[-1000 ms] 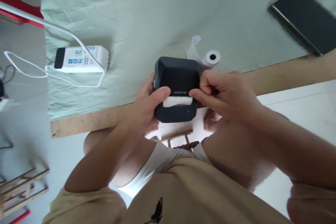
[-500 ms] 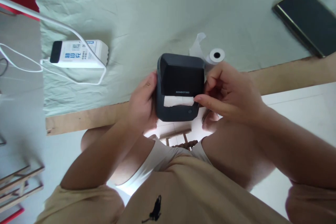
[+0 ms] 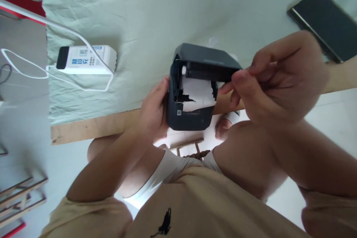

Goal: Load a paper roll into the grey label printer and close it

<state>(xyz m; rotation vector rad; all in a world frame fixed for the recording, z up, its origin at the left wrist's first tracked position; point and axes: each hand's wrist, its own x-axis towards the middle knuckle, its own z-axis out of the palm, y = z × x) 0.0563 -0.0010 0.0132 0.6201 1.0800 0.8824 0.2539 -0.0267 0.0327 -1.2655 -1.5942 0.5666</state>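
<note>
A dark label printer (image 3: pixel 189 121) is held over the table's front edge, gripped along its left side by my left hand (image 3: pixel 154 109). Its lid (image 3: pixel 208 57) is swung partly up, showing the roller on its underside. My right hand (image 3: pixel 276 81) pinches the lid's right front corner between thumb and fingers. White paper (image 3: pixel 198 93) with a torn, ragged end lies inside the printer and reaches over its front lip. Behind the lid, only a scrap of loose paper strip (image 3: pixel 213 41) shows; the lid and my hand mostly hide the paper roll there.
On the left of the pale green cloth (image 3: pixel 145 15) lies a white power bank (image 3: pixel 89 59) with a white cable (image 3: pixel 67 28) looped over it. A dark phone-like slab (image 3: pixel 326 26) rests at the far right. The bare wooden table edge (image 3: pixel 92 128) runs in front.
The printer's lid has gone from closed to partly raised, exposing the paper inside. My right hand has moved up and right with the lid's corner; my left hand keeps its hold.
</note>
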